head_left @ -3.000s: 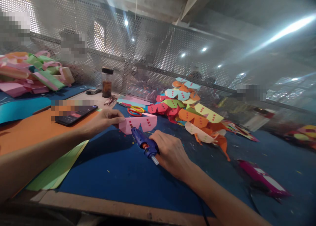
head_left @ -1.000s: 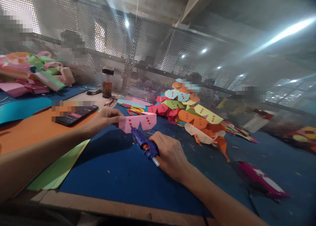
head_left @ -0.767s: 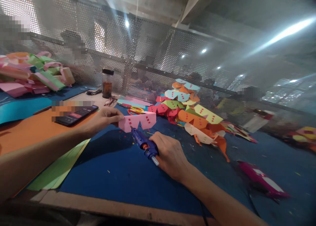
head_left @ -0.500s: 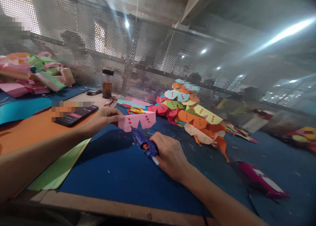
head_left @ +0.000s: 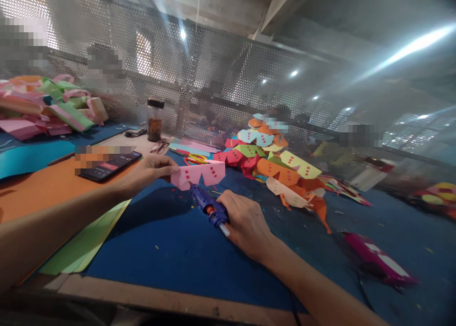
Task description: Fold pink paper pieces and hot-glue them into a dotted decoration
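Observation:
My left hand (head_left: 156, 169) pinches the left end of a pink paper cutout (head_left: 199, 173), which has a V-shaped notch in its lower edge and small red squares on both halves. Wrapped round a blue hot glue gun (head_left: 204, 203) is my right hand (head_left: 245, 221). The gun's nozzle is at the lower edge of the pink paper, left of the notch; I cannot tell if it touches. A clear glue stick (head_left: 224, 229) pokes out of the gun's back end. Behind the pink paper lie scissors with yellow and red handles (head_left: 195, 159).
A heap of similar coloured paper cutouts (head_left: 278, 172) lies right of centre. On the left are a phone (head_left: 110, 167), orange paper (head_left: 42, 188), green sheets (head_left: 85, 240) and a pile of folded paper (head_left: 53, 105). A jar (head_left: 155, 119) stands behind; a magenta packet (head_left: 377, 259) lies right.
Almost nothing differs. Both hands, the pink paper and the glue gun stay in nearly the same place.

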The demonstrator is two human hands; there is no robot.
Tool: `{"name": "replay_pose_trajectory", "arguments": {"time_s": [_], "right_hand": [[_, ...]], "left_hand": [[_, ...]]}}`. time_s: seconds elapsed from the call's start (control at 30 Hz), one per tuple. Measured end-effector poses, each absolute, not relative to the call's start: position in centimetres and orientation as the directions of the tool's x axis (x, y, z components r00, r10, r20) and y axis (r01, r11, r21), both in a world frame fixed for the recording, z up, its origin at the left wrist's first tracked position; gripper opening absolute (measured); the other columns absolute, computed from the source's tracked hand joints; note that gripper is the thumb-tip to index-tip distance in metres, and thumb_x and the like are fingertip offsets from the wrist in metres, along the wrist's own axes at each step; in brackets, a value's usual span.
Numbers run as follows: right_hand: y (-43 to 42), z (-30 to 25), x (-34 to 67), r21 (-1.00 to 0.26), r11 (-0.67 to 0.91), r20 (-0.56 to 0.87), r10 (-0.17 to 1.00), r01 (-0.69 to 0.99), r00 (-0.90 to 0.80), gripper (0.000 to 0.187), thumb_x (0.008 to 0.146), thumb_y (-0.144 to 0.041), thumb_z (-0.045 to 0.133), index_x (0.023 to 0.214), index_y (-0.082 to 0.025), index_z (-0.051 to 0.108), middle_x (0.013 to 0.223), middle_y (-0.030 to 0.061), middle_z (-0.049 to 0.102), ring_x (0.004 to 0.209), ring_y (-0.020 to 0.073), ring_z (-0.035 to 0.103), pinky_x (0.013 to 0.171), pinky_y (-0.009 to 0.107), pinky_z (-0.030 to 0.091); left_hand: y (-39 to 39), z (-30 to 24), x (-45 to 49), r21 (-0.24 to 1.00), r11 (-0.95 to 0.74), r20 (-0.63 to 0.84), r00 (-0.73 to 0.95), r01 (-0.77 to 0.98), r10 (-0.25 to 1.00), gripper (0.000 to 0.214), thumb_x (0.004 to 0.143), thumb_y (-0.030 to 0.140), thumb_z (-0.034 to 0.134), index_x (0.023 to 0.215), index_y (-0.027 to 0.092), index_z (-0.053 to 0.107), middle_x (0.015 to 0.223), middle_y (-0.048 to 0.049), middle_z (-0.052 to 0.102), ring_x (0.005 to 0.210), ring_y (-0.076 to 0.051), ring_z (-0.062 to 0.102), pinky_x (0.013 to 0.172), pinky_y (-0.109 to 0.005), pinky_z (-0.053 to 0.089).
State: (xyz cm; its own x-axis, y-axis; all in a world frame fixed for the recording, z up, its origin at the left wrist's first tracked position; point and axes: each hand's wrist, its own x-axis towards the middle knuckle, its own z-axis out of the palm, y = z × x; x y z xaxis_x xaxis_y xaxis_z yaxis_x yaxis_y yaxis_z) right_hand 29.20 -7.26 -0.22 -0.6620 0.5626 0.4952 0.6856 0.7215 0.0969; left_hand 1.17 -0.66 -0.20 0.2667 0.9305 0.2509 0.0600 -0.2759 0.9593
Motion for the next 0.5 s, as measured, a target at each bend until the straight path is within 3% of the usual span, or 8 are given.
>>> {"name": "replay_pose_trajectory", "arguments": {"time_s": [0.5], "right_hand": [[-7.35, -0.24, 29.03, 0.119, 0.696, 0.499, 0.575, 0.708, -0.649, 0.007, 0.088, -0.016, 0.048, 0.085, -0.022, 0.045, 0.075, 0.0022, 0.058, 0.066, 0.0177, 0.052, 0.06, 0.029, 0.031]], "left_hand": [[-0.53, -0.36, 1.1, 0.959, -0.277, 0.25, 0.278, 0.06, 0.927, 0.021, 0.079, 0.037, 0.073, 0.076, 0.016, 0.071, 0.072, -0.0036, 0.07, 0.069, -0.015, 0.063, 0.07, -0.03, 0.049]]}}
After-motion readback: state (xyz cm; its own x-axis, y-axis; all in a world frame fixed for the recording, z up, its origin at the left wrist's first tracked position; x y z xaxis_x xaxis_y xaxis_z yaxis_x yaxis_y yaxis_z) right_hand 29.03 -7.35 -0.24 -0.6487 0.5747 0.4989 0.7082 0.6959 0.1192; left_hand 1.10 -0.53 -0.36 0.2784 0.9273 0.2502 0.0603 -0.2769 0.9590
